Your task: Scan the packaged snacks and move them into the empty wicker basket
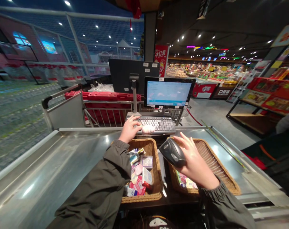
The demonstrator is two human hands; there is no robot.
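My left hand reaches forward onto the black keyboard, fingers curled around a small white and pink packet. A black barcode scanner sits in my right hand, held over the right wicker basket. Between my arms stands the left wicker basket, filled with several small packets. Behind the keyboard glows the till screen.
The steel checkout counter runs left and right of the baskets. A second dark monitor stands behind. Red shopping baskets and a metal trolley sit beyond the counter. Store shelves stand at the right; a person's sleeve shows at the right edge.
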